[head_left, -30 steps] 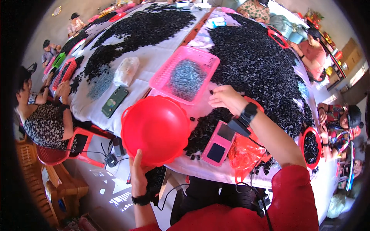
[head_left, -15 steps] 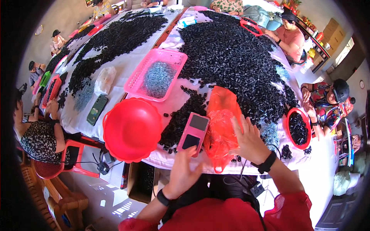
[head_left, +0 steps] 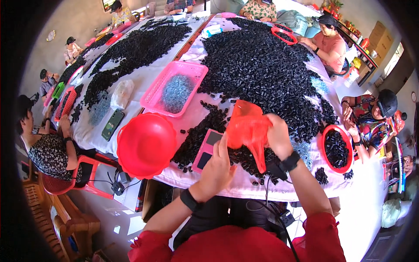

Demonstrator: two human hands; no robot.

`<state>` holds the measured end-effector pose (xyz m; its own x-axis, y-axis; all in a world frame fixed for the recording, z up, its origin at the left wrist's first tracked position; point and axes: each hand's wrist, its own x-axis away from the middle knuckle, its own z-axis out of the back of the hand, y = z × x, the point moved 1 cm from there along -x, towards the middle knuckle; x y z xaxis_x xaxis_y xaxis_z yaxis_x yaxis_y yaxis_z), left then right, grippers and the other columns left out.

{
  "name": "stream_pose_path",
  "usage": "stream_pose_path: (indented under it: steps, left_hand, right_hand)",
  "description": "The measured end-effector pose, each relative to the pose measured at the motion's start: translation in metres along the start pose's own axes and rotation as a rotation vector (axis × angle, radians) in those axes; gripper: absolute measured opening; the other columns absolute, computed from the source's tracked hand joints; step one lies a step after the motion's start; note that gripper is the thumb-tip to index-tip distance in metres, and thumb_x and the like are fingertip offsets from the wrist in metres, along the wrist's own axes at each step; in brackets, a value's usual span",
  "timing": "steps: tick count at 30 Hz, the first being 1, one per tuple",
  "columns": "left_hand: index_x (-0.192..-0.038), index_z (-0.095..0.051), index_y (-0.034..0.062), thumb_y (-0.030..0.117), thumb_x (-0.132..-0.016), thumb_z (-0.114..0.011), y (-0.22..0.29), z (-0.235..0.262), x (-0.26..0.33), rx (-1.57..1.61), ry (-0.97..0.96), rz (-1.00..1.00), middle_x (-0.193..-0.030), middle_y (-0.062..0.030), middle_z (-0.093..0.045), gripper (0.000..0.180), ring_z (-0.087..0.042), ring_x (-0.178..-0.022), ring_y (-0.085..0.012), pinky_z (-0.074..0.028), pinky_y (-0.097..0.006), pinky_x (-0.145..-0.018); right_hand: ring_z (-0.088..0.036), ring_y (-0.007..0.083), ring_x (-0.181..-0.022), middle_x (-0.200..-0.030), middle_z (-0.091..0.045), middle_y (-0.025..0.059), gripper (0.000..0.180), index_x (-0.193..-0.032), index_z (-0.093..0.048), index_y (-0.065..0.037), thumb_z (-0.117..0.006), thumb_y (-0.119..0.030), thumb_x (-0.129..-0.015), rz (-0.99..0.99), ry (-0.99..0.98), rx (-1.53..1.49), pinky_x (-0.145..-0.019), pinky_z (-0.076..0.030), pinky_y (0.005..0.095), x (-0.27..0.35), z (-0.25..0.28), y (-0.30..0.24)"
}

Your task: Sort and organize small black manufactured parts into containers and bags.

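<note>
Pink basket (head_left: 153,94) of grey parts (head_left: 176,92)

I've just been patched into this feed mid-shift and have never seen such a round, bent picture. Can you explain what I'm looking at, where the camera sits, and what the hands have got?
There is no machine here: a person works with bare hands. The one picture comes from a wide fisheye camera worn on that person's head, looking down, so straight edges bend near the rim and the red-sleeved forearms enter from below.

The right hand grips a crumpled orange-red plastic bag. The left hand reaches up to the bag's lower edge, above a pink flat device with a dark screen.

On the white table cover lie big heaps of small black parts, a pink basket of grey bits, a red bowl at the near edge, and a dark phone. Other people sit around the table.
</note>
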<state>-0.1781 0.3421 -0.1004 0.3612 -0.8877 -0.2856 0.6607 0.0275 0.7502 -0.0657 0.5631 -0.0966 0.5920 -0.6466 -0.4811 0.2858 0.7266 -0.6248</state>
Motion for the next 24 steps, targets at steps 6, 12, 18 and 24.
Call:
stream_pose_path:
  steps: [6, 12, 18, 24]
  left_hand:
    - [-0.148, -0.01, -0.0047, -0.006, -0.08, -0.065, -0.021, 0.016, -0.054, 0.171, 0.128, 0.069, -0.132, -0.0252, -0.043, 0.088, -0.068, -0.088, -0.0236, -0.056, -0.031, -0.076]
    - [-0.145, -0.017, -0.0039, 0.002, -0.082, -0.069, -0.012, 0.036, -0.084, 0.259, 0.235, 0.086, -0.131, -0.0261, -0.041, 0.082, -0.062, -0.105, -0.028, -0.055, -0.037, -0.082]
    - [-0.152, -0.008, -0.0009, 0.02, -0.086, -0.077, 0.045, 0.077, -0.064, 0.69, 0.268, 0.017, -0.148, -0.0282, -0.029, 0.099, -0.044, -0.131, -0.03, -0.042, -0.04, -0.106]
    - [-0.156, -0.003, 0.0068, 0.017, -0.071, -0.089, 0.114, 0.138, 0.001, 0.138, 0.199, -0.222, -0.145, -0.0207, -0.039, 0.121, -0.044, -0.133, -0.027, -0.041, -0.039, -0.106]
  right_hand:
    - [-0.067, 0.016, -0.077, -0.088, -0.07, 0.0099, 0.029, -0.101, -0.067, 0.007, -0.043, 0.008, -0.086, -0.405, -0.194, -0.666, -0.07, -0.053, 0.0299, -0.075, 0.023, -0.035]
    - [-0.069, 0.0176, -0.084, -0.099, -0.07, 0.0103, 0.025, -0.108, -0.064, 0.006, -0.048, 0.008, -0.089, -0.341, -0.243, -0.916, -0.077, -0.055, 0.0304, -0.106, 0.045, -0.035]
    - [-0.068, 0.013, -0.079, -0.092, -0.071, 0.0084, 0.019, -0.102, -0.067, 0.005, -0.054, 0.005, -0.088, -0.239, -0.271, -0.995, -0.072, -0.054, 0.0261, -0.081, 0.076, -0.131]
    - [-0.063, 0.0086, -0.076, -0.083, -0.069, 0.005, 0.016, -0.093, -0.067, 0.004, -0.056, 0.003, -0.08, 0.089, -0.522, -0.707, -0.068, -0.05, 0.024, -0.033, 0.074, -0.229]
